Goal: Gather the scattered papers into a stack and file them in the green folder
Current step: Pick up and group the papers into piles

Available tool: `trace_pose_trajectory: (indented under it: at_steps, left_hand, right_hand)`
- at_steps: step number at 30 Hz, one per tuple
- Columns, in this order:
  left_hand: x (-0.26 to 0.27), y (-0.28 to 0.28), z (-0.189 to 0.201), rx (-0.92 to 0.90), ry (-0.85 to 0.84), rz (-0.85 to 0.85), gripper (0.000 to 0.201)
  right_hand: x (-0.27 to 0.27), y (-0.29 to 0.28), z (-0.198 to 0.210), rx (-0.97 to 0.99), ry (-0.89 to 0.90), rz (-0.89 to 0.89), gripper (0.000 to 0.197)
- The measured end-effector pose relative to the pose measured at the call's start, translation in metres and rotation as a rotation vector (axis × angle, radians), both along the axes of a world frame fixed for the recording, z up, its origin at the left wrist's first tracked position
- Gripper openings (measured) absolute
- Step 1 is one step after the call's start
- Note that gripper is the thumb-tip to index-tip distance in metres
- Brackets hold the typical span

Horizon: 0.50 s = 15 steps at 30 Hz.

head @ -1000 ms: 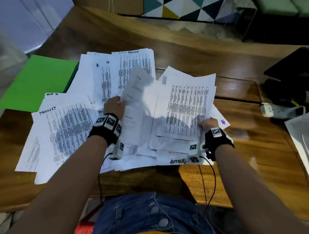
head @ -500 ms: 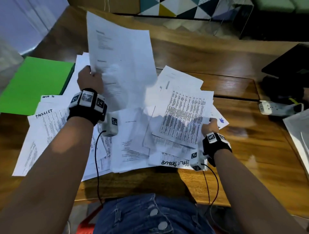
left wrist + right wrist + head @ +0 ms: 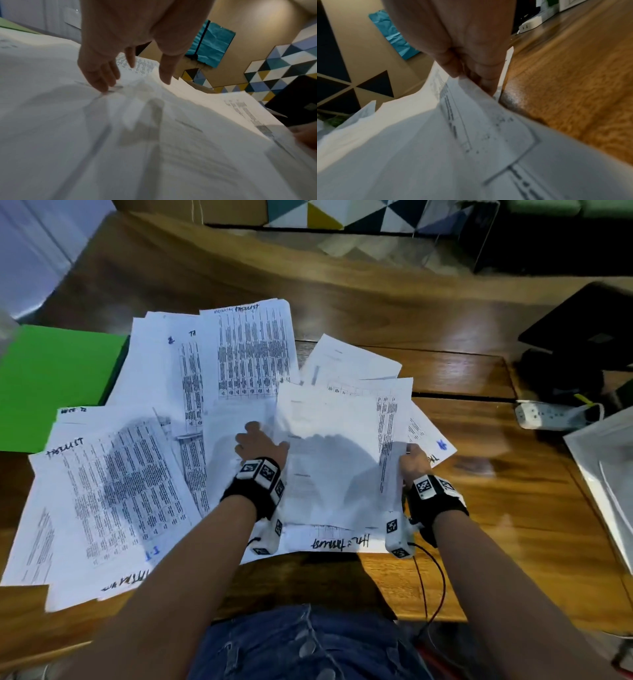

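Note:
Many printed white sheets lie scattered over the wooden table [image 3: 486, 508]. A spread of scattered papers [image 3: 113, 487] covers the left. The green folder [image 3: 51, 385] lies shut at the far left, partly under them. My right hand [image 3: 411, 455] pinches the right edge of a gathered pile [image 3: 329, 460] before me; the right wrist view shows the right hand [image 3: 471, 78] with thumb above and fingers below the gathered pile [image 3: 453, 135]. My left hand [image 3: 262, 440] hovers at the pile's left edge. In the left wrist view the left hand [image 3: 133, 75] has straight, spread fingers holding nothing.
A white power strip [image 3: 548, 416] and a black device [image 3: 582, 337] sit at the right back. A white tray-like thing [image 3: 609, 467] lies at the right edge. Bare wood shows right of the pile. Wrist cables [image 3: 431, 583] hang over the table's front edge.
The left hand had lifted one sheet high; it has now brought it down onto the pile in the right hand and let go. The right hand keeps its grip.

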<state>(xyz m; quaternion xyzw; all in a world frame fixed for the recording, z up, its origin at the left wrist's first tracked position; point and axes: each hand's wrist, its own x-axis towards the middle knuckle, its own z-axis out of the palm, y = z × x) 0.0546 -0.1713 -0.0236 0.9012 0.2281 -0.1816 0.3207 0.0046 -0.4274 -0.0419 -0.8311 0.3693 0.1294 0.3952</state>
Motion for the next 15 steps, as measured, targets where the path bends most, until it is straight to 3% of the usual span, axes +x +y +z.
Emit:
trace_pose_trajectory:
  at_steps: [3,7,11,13,15]
  left_hand:
    - [0.003,-0.005,0.002,-0.094,0.029,0.062,0.088]
    - [0.004,-0.018,0.002,-0.310,0.088,-0.022,0.093]
    - [-0.002,-0.026,0.001,-0.403,0.136,-0.097,0.094]
    - [-0.001,-0.024,-0.004,-0.418,0.162,-0.066,0.088]
    - [-0.001,-0.021,-0.008,-0.413,0.202,-0.047,0.074]
  right_hand:
    - [0.010,0.000,-0.002,0.111,-0.044,-0.144,0.033]
    - [0.021,0.016,-0.004,0.250,-0.032,-0.152,0.058]
    - [0.022,0.023,-0.012,0.193,-0.011,-0.121,0.076]
    - [0.021,0.018,-0.017,0.125,0.013,-0.100,0.070]
    - [0.018,0.014,-0.011,0.056,-0.015,-0.091,0.051]
